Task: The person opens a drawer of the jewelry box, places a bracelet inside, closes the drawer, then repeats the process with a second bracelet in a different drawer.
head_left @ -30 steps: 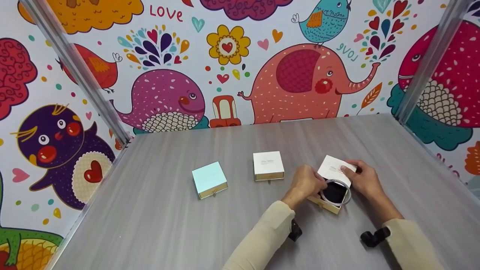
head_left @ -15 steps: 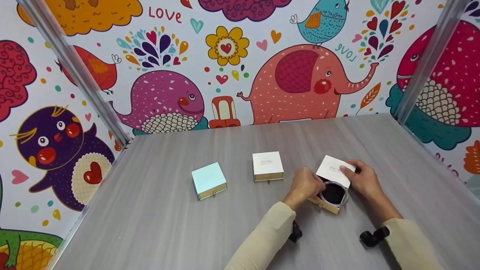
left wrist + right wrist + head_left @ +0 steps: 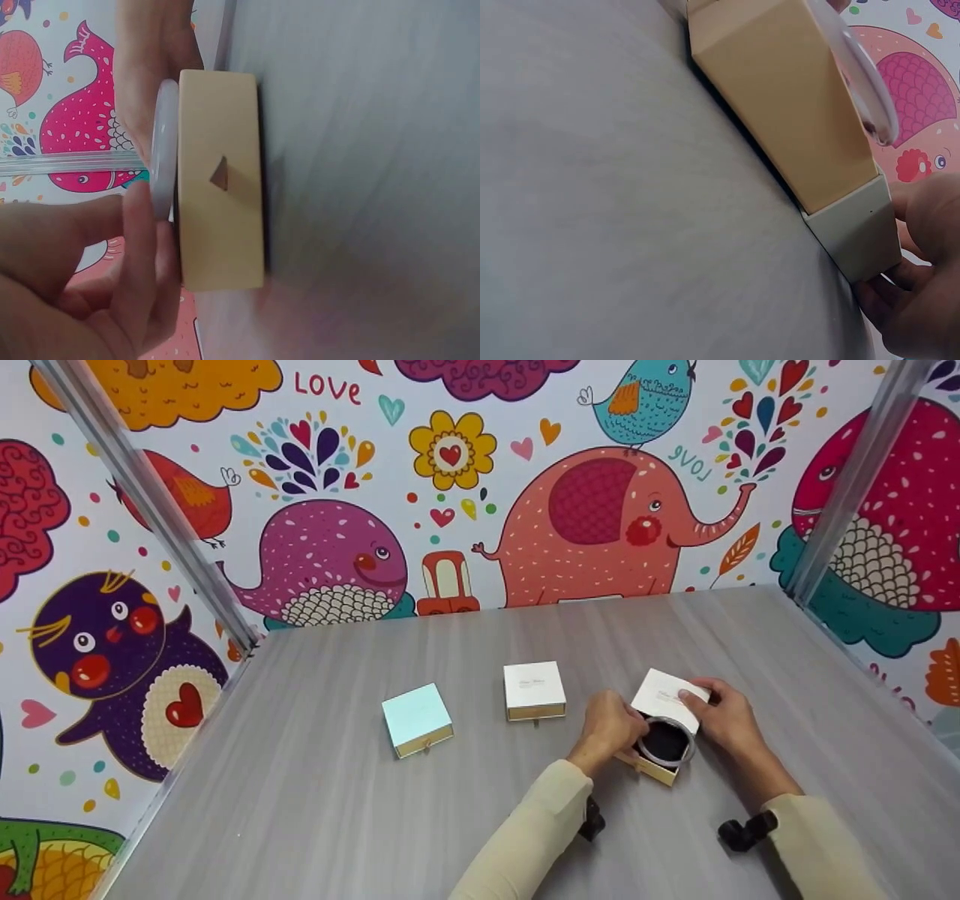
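A pale, glossy bangle (image 3: 691, 751) lies tilted over the pulled-out drawer (image 3: 658, 772) of a small white gift box. Thumb and fingers of my left hand (image 3: 609, 727) pinch the bangle's left side; the left wrist view shows the bangle (image 3: 163, 150) edge-on along the drawer's top. Black lining (image 3: 661, 744) fills the drawer inside the ring. My right hand (image 3: 729, 716) grips the box's white outer sleeve (image 3: 662, 691), thumb on top and fingers at its far right side. In the right wrist view the tan drawer (image 3: 787, 97) sticks out of the sleeve (image 3: 859, 229).
Another white box (image 3: 534, 686), its drawer pushed in, stands left of my left hand. Farther left is a mint-green box (image 3: 417, 716) with a small pull tab. A wall printed with cartoon animals (image 3: 600, 525) borders the grey table (image 3: 322, 810) at the back.
The bangle has shifted slightly left and sits more squarely over the drawer's black lining. My right hand keeps its grip on the sleeve; the other boxes have not moved.
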A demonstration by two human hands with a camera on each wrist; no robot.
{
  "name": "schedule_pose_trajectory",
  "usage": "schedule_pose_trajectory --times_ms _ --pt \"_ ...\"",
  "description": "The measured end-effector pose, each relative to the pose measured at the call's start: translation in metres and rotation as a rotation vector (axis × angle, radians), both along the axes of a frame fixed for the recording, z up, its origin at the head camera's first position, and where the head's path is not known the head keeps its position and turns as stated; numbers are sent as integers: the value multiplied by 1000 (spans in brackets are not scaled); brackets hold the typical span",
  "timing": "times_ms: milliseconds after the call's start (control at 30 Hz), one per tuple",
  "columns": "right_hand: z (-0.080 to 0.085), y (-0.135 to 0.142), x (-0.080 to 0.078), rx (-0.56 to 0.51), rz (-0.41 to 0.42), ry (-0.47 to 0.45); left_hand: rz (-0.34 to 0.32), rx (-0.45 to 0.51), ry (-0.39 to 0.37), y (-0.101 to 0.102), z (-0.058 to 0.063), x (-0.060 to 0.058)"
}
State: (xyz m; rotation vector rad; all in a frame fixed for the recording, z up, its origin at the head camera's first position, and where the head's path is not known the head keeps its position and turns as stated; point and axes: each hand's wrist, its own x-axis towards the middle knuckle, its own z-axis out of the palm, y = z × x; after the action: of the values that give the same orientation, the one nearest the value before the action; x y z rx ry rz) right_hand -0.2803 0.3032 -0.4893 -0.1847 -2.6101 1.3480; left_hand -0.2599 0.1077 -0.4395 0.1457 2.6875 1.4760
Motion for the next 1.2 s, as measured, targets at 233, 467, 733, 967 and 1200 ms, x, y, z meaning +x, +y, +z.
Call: schedule_pose_trajectory --times_ms 233,467,733,967,1200 --pt "1 0 -1 3 7 9 11 -72 61 -1 0 -1" --pt "1 0 0 16 -2 6 4 -99 102 -1 0 0" --pt "1 1 1 35 -12 7 -9 -165 167 -6 1 -1" --pt "1 1 2 24 -21 18 -7 -158 182 -9 1 0" --pt "1 1 0 24 -19 13 -16 -162 177 -11 3 0"
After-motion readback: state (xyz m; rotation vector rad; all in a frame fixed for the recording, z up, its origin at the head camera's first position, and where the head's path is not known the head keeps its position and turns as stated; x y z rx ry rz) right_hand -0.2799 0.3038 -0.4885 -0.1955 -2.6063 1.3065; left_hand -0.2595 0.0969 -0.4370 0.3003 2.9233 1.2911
